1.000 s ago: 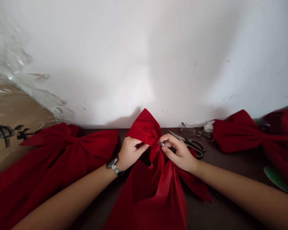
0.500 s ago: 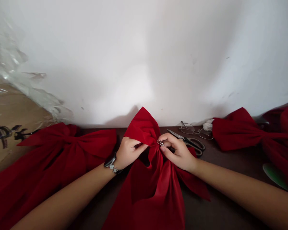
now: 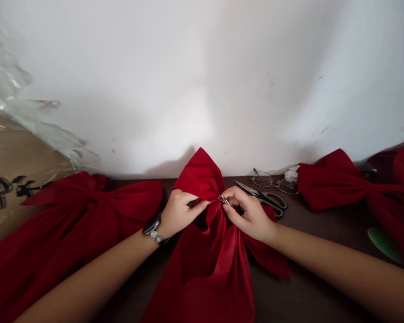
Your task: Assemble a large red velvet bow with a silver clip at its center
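Barely any shift: my left hand [image 3: 181, 211] still pinches red fabric bow [image 3: 218, 244] near back edge of dark brown table [image 3: 313, 220], right hand [image 3: 251, 215] small silver metal piece [image 3: 224, 200]; work stays at bow's middle.

Past my right hand [image 3: 251, 217], scissors [image 3: 260, 195] and eyeglasses [image 3: 287, 185] crowd the far edge of the bench [image 3: 311, 233], the wall [image 3: 155, 89] rising behind. I could pass between the scissors and the right-hand bow [image 3: 333, 186]; beside my left hand [image 3: 179, 213], a spread red bow [image 3: 97, 206] blocks the way.
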`<state>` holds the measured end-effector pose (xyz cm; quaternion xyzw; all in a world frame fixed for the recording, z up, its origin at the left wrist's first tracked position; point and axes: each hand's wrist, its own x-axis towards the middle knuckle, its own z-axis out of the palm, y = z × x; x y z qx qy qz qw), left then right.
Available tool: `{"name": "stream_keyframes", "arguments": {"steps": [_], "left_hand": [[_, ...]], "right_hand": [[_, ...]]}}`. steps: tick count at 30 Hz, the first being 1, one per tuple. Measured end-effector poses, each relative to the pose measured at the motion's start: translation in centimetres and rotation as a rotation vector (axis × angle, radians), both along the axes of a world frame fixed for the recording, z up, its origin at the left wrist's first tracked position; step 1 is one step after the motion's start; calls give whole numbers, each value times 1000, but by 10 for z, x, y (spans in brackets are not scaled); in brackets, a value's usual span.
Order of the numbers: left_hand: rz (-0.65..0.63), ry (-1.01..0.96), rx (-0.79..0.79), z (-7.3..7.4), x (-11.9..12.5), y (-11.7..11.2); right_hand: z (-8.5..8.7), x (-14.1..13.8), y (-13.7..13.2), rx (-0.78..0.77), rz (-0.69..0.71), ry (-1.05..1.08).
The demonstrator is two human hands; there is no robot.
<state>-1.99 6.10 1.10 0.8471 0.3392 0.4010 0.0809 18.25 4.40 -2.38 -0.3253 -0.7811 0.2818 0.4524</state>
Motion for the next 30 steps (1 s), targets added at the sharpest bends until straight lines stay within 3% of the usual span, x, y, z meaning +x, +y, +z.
{"name": "stream_keyframes", "arguments": {"steps": [9,18,24,30], "left_hand": [[5,-19,68,-6,-3,4],[49,6,-4,-4,-2,2],[24,17,-68,0,-2,0],[-68,-82,-178,-3,-2,5]], "right_hand": [[1,1,1,17,-34,-4],[1,0,1,60,-44,-33],[2,-1,0,53,-31,-45],[1,1,2,-24,74,-14]]}}
